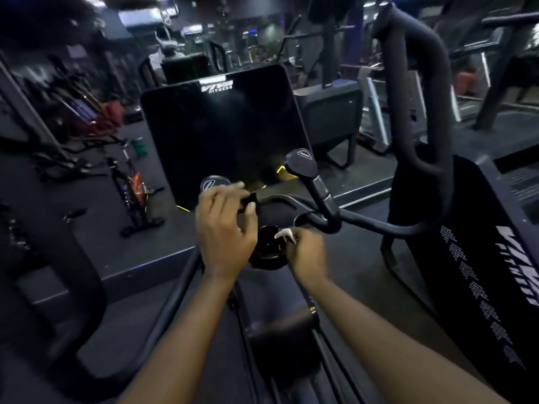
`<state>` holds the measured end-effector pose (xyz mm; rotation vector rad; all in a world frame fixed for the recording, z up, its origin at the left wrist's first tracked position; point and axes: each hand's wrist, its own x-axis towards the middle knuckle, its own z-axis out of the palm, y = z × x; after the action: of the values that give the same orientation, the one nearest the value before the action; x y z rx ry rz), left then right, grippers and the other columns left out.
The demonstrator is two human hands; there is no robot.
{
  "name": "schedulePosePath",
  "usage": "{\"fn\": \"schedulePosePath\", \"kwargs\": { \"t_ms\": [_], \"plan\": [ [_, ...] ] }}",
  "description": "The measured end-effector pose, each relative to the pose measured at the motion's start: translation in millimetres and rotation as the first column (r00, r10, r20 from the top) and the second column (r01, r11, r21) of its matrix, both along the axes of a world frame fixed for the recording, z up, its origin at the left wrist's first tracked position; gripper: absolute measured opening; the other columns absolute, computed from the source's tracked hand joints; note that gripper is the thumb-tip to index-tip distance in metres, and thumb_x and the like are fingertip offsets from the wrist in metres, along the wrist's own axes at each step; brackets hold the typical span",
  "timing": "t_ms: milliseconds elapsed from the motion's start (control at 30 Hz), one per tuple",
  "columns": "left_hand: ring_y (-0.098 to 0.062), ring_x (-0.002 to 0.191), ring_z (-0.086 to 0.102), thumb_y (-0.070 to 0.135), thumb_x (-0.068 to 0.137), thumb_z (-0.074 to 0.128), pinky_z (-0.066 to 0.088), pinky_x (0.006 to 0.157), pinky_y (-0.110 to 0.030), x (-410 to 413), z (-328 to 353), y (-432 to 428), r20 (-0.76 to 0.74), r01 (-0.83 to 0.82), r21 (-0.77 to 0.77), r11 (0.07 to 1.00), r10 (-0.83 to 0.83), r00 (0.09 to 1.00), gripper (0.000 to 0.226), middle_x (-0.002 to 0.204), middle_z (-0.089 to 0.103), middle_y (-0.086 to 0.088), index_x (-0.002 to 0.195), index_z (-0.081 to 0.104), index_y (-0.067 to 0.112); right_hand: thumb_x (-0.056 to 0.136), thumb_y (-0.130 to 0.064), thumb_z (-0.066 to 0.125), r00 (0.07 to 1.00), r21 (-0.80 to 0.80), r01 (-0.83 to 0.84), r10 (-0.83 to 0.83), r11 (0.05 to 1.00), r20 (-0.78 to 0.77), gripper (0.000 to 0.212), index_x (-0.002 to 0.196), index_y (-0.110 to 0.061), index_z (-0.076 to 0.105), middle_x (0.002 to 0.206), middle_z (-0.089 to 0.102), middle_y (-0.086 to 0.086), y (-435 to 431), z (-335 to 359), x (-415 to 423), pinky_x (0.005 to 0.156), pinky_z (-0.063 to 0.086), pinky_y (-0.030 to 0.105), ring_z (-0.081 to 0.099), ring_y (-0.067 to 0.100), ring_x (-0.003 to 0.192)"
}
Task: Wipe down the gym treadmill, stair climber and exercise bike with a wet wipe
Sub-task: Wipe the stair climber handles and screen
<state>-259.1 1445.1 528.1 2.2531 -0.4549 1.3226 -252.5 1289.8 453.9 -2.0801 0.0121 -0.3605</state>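
— Where's the wet wipe?
— Pinched in the right hand, its grip clamped on it, just right of the bike's cup holder.
— And the left hand?
— Fingers curled round the near handlebar, below the dark console; the bar runs left to right just beyond the wipe.

Dim, motion-blurred, edges warped.

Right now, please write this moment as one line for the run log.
machine: exercise bike | left hand: gripping left handlebar | right hand: holding white wet wipe near round cup holder | screen: dark
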Motion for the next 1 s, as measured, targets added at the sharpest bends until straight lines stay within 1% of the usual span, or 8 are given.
{"fn": "schedulePosePath", "kwargs": {
  "t_ms": [100,233,333,500,633,800,900,1000],
  "plan": [
    [-0.029,0.142,0.035,0.031,0.089,0.068,0.035,0.114,-0.044,22,-8,21,-0.125,-0.150,0.084,0.985,0.160,0.979,0.053,0.157,0.039,-0.004,0.139,0.055,0.019,0.098,-0.016,0.055,0.993,-0.300,-0.117,0.115,0.947,-0.023,0.030,0.123,-0.016,0.071,0.119,0.072,0.005,27,-22,10,0.091,0.047,0.021,0.066,0.021,0.110],
    [-0.026,0.146,0.028,0.020,0.090,0.070,0.026,0.115,-0.022,43,-21,39,-0.185,-0.094,0.119,0.988,0.115,0.976,0.074,0.167,0.017,-0.002,0.155,0.036,0.027,0.102,-0.034,0.043,0.965,-0.665,-0.258,0.212,0.701,-0.152,0.071,0.159,-0.001,0.019,0.158,0.034,0.016,57,-68,-3,0.126,0.007,0.042,0.027,0.034,0.148],
    [-0.020,0.140,0.036,0.013,0.093,0.065,0.019,0.111,-0.007,48,-26,39,-0.166,-0.077,0.092,0.993,0.091,0.982,0.073,0.167,0.018,0.001,0.156,0.033,0.030,0.098,-0.037,0.046,0.971,-0.734,-0.240,0.166,0.635,-0.174,0.081,0.158,0.005,0.011,0.149,0.042,0.018,80,-64,20,0.120,0.023,0.044,0.039,0.034,0.137],
    [-0.010,0.136,0.036,0.005,0.094,0.062,0.025,0.108,-0.006,52,-27,50,-0.163,0.000,0.117,0.993,0.019,0.986,0.073,0.167,0.016,0.000,0.157,0.033,0.028,0.100,-0.037,0.046,0.980,-0.755,-0.162,0.017,0.635,-0.196,0.074,0.152,0.010,0.023,0.128,0.060,0.015,109,-51,45,0.093,0.045,0.039,0.061,0.029,0.112],
    [-0.007,0.137,0.035,0.002,0.094,0.059,0.048,0.103,-0.027,54,-30,54,-0.132,0.045,0.140,0.989,-0.026,0.991,0.072,0.168,0.016,-0.001,0.158,0.033,0.026,0.094,-0.036,0.050,0.975,-0.736,-0.203,0.205,0.645,-0.090,0.050,0.131,-0.004,0.042,0.106,0.068,0.010,64,-61,36,0.087,0.041,0.040,0.065,0.031,0.097],
    [-0.012,0.134,0.036,0.004,0.096,0.057,0.053,0.096,-0.029,53,-32,54,-0.143,0.025,0.120,0.992,-0.007,0.990,0.072,0.168,0.015,0.002,0.159,0.031,0.029,0.096,-0.068,0.035,0.936,-0.821,-0.342,0.090,0.457,-0.341,0.066,0.126,-0.014,0.059,0.128,0.061,0.013,54,-43,56,0.107,0.027,0.046,0.052,0.032,0.122],
    [-0.016,0.132,0.038,0.004,0.096,0.057,0.047,0.099,-0.024,52,-33,54,-0.144,0.018,0.121,0.992,0.000,0.990,0.072,0.168,0.015,0.001,0.159,0.030,0.028,0.096,-0.066,0.039,0.938,-0.809,-0.302,0.005,0.503,-0.348,0.066,0.133,-0.014,0.056,0.139,0.046,0.015,72,-43,49,0.112,0.024,0.049,0.037,0.034,0.130],
    [-0.018,0.128,0.043,0.003,0.096,0.057,0.051,0.091,-0.024,51,-35,52,-0.140,-0.002,0.130,0.991,0.021,0.990,0.074,0.169,0.015,0.001,0.159,0.029,0.029,0.095,-0.054,0.046,0.970,-0.814,-0.231,0.064,0.533,-0.233,0.058,0.129,-0.008,0.050,0.126,0.061,0.013,66,-50,34,0.106,0.031,0.043,0.054,0.031,0.117]
  ]
}}
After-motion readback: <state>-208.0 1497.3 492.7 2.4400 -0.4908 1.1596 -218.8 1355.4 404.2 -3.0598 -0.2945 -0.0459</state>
